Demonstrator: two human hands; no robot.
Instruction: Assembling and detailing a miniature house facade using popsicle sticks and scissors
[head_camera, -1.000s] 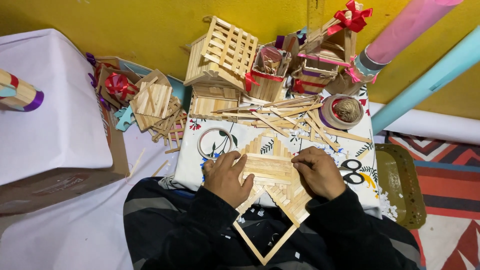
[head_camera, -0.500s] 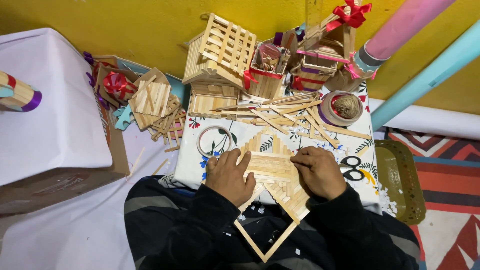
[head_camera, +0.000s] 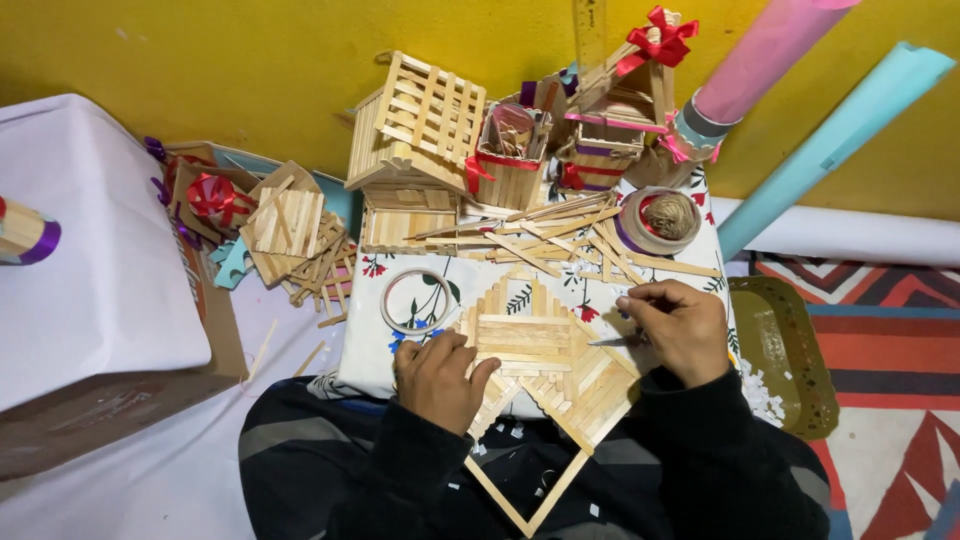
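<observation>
The stick panel (head_camera: 545, 365), a flat diamond-shaped piece built of pale wooden craft sticks, is lying on the floral cloth (head_camera: 365, 345) between the person's two hands, its lower corner hanging over the person's dark lap. The left hand (head_camera: 438, 378) is resting on the panel's left edge, its fingers curled and pressed together on the sticks, the thumb reaching toward the middle slats. The right hand (head_camera: 672, 328) is sitting at the panel's right edge, its fingers bunched and pinching a thin, pointed tool (head_camera: 612, 341) whose tip is touching the sticks; what sort of tool it is cannot be told. Beyond the fingertips, well apart from them, a stick house (head_camera: 415, 140) with a slatted roof is standing against the yellow wall, and a loose pile of sticks (head_camera: 560, 235) is spreading across the cloth just in front of it. A ring of tape (head_camera: 418, 300) is lying just beyond the left hand's knuckles. A spool of twine (head_camera: 660, 218) is sitting beyond the right hand, near the pile.
</observation>
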